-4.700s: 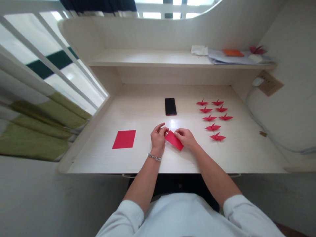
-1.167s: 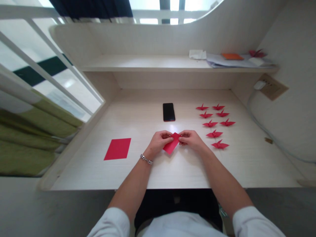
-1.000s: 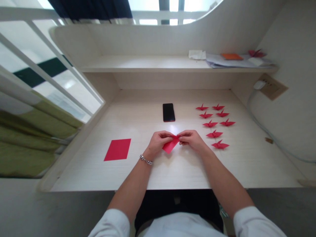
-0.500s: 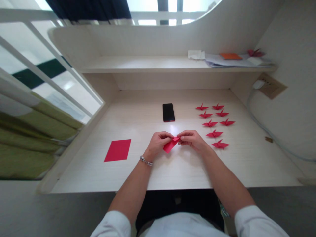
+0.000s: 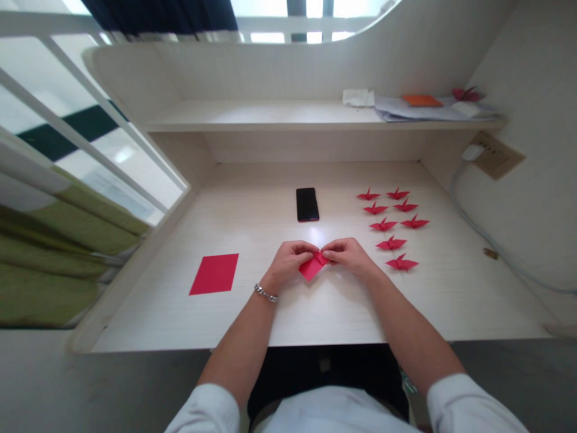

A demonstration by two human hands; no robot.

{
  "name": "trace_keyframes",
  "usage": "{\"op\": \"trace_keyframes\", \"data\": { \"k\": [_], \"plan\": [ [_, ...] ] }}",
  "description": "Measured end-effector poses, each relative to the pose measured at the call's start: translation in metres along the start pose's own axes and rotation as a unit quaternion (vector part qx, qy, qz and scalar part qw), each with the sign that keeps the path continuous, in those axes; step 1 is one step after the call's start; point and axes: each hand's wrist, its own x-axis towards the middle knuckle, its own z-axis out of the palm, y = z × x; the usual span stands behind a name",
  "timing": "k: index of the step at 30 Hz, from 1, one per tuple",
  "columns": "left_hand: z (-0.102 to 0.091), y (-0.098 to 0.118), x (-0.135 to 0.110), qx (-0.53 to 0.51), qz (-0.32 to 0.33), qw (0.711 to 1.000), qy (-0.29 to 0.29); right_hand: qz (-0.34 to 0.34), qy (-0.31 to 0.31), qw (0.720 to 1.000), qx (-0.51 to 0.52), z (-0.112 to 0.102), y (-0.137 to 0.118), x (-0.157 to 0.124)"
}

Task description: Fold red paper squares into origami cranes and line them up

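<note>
A small folded piece of red paper (image 5: 311,269) is held just above the desk in front of me. My left hand (image 5: 291,260) pinches its upper left side between thumb and fingers. On the right, my right hand (image 5: 349,255) grips the upper right corner, its thumb pressed near a fold. The fingertips of both hands nearly meet at the paper's top edge and hide part of it. To the left lies a flat red paper sheet (image 5: 214,274). Several red paper cranes (image 5: 391,243) stand in two columns to the right of my right hand.
A black phone (image 5: 307,204) lies beyond my hands on the desk (image 5: 261,210). The shelf (image 5: 252,114) above carries papers (image 5: 392,109), an orange piece (image 5: 422,101) and another red folded paper (image 5: 467,94). A cable (image 5: 491,243) runs down the right wall from a socket.
My right fingers have shifted slightly left along the top of the folded paper, closer to the left fingertips. The paper's right part now shows a different fold.
</note>
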Motion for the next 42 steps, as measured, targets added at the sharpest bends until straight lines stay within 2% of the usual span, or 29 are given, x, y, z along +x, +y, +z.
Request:
{"op": "trace_keyframes", "data": {
  "k": [4,8,17,23,27,42],
  "plan": [
    [-0.0013,-0.0026,0.0013,-0.031,-0.001,0.999,0.013,-0.017,0.007,1.000,-0.015,0.0009,-0.0005,0.0003],
    [0.0009,-0.0018,0.0009,-0.049,-0.007,0.999,-0.007,-0.028,0.021,0.999,-0.019,0.0015,-0.0004,0.0004],
    [-0.0016,0.0018,-0.0013,-0.003,0.021,0.999,-0.032,-0.002,0.009,1.000,0.015,0.0006,-0.0002,-0.0006],
    [0.0035,0.0016,-0.0003,0.052,0.033,0.998,0.015,0.013,-0.002,0.999,0.036,0.0029,-0.0032,-0.0031],
    [0.0056,0.0013,-0.0006,0.068,0.032,0.997,0.024,0.021,0.006,0.999,0.042,0.0034,-0.0041,-0.0040],
    [-0.0023,-0.0038,0.0005,-0.014,0.008,1.000,-0.008,-0.001,0.009,1.000,0.021,0.0000,-0.0021,-0.0033]
  ]
}}
